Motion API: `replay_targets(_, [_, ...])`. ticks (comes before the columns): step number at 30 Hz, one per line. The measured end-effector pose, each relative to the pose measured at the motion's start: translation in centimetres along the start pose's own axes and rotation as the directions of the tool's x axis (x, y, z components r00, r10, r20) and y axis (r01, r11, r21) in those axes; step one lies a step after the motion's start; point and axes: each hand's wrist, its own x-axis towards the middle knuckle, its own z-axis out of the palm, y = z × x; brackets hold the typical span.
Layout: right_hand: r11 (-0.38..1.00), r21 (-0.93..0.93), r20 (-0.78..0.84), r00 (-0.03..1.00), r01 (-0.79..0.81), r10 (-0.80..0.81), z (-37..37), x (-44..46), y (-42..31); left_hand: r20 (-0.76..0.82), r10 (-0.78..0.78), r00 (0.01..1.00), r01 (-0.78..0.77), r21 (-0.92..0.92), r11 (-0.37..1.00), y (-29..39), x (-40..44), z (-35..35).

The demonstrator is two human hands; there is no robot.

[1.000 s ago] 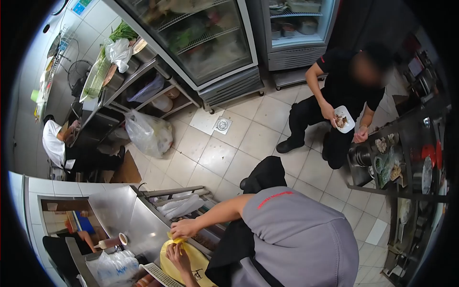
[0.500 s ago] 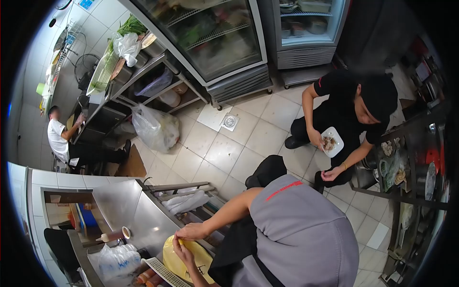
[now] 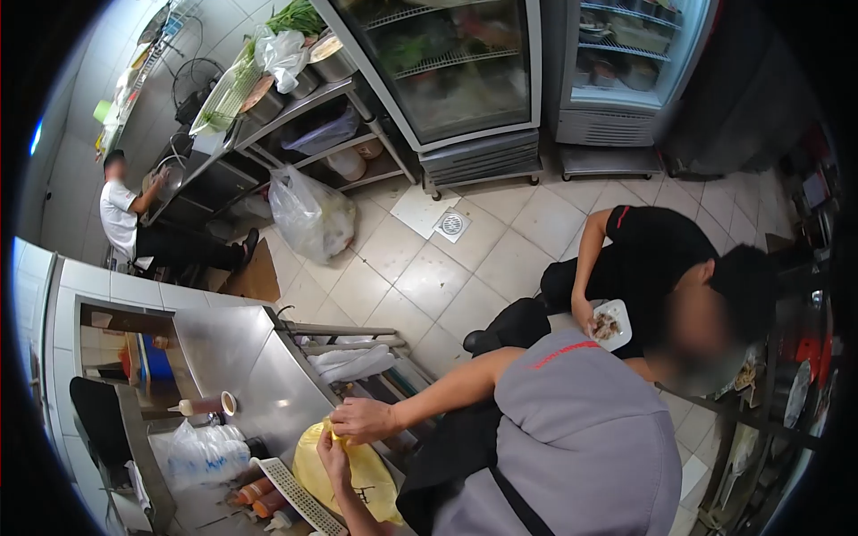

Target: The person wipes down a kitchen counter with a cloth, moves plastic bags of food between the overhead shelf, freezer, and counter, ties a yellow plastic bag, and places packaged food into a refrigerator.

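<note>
On the steel counter (image 3: 237,344) stands a yellow plastic bag (image 3: 371,478) with dark print; its contents are hidden. My right hand (image 3: 362,420) reaches in from the upper side, fingers closed on the bag's gathered top. From below comes my left hand (image 3: 335,460), its fingers pinched on the same twisted plastic. The two hands almost touch. Beside the bag is a white perforated basket (image 3: 299,496). Squeeze bottles (image 3: 259,500) with orange-brown contents lie next to it, near a clear plastic bag (image 3: 206,451) with blue print. Another sauce bottle (image 3: 206,405) lies farther up the counter.
A person in black (image 3: 657,250) crouches at right, holding a white bowl of food (image 3: 609,326). Another person in white (image 3: 121,214) works at far left. A filled plastic bag (image 3: 308,214) sits on the tiled floor, near a glass-door fridge (image 3: 465,80).
My view has shifted, so the room sits lower and farther right. My hands have drawn closer together at the bag's top. The person in black has bent lower.
</note>
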Motion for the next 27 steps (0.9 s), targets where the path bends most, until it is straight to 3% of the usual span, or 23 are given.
replay_targets(1, [0.994,0.079,-0.038,0.997,-0.068,0.072,1.0,-0.1,0.1,-0.031,0.015,0.999,-0.016,-0.048,0.999,-0.2,-0.2,0.5])
replay_targets(4, [0.890,0.291,0.130,0.936,-0.350,0.326,1.9,-0.3,-0.1,-0.158,0.060,0.986,-0.072,-0.077,0.994,-0.2,-0.8,1.5])
replay_targets(12, [0.890,0.302,0.058,0.938,-0.342,0.341,2.4,-0.1,-0.2,-0.218,0.044,0.975,-0.062,-0.077,0.995,-0.7,-0.7,1.8])
replay_targets(21, [0.622,0.548,0.090,0.778,-0.560,0.621,4.1,-0.4,-0.6,-0.278,0.248,0.928,-0.121,0.406,0.906,-0.3,-0.8,2.6])
replay_targets(27, [0.550,0.555,0.124,0.716,-0.624,0.687,4.9,0.1,-0.7,-0.459,0.288,0.841,-0.189,0.249,0.950,-0.5,-0.8,3.7])
